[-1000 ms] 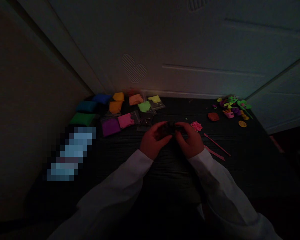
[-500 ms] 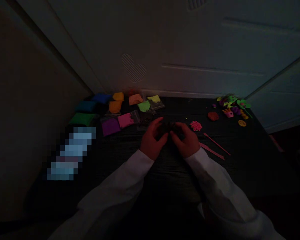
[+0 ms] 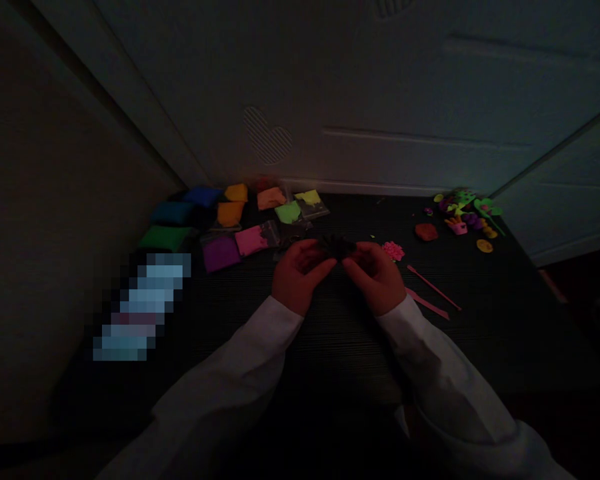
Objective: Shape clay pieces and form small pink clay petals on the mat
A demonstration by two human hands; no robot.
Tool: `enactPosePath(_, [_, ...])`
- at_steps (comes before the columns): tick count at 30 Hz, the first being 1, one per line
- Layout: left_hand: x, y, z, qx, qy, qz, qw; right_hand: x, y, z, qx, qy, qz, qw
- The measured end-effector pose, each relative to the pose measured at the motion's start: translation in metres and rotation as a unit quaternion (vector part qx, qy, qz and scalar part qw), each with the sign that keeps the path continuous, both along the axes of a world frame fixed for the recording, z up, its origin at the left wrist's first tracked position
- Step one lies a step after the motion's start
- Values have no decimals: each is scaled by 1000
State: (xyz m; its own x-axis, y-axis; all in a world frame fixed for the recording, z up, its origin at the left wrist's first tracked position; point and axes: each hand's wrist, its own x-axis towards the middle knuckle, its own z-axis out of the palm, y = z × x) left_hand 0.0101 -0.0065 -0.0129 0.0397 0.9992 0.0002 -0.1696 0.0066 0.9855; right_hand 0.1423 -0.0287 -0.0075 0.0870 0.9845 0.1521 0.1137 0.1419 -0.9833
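Note:
Between my hands is a dark, petalled piece that looks like a black clay flower, held above the table. My left hand pinches its left side between thumb and fingers. From the right, my right hand grips the other edge the same way. Just beyond my right hand lies a pink clay flower, partly covered by the fingers. A pink flat modelling tool sticks out from behind my right wrist, with a thin pink stick tool beside it. Dim light hides the dark piece's finer detail.
Bags of coloured clay lie at the back left, among them a purple bag, a pink bag and a green bag. A blurred-out bright screen is at left. Small clay figures and a reddish lump sit at right.
My hands have moved slightly apart, and the dark petalled piece now shows more clearly between them. My right hand covers a little more of the pink flower.

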Motion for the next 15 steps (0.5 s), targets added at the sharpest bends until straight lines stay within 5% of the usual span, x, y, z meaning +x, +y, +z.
enactPosePath(7, [-2,3,-7,-44,-107,-58,992,2,2,6,-46,71,-27,996])
enactPosePath(15, [2,1,4,-146,-229,-66,960,5,3,5,-61,73,-45,994])
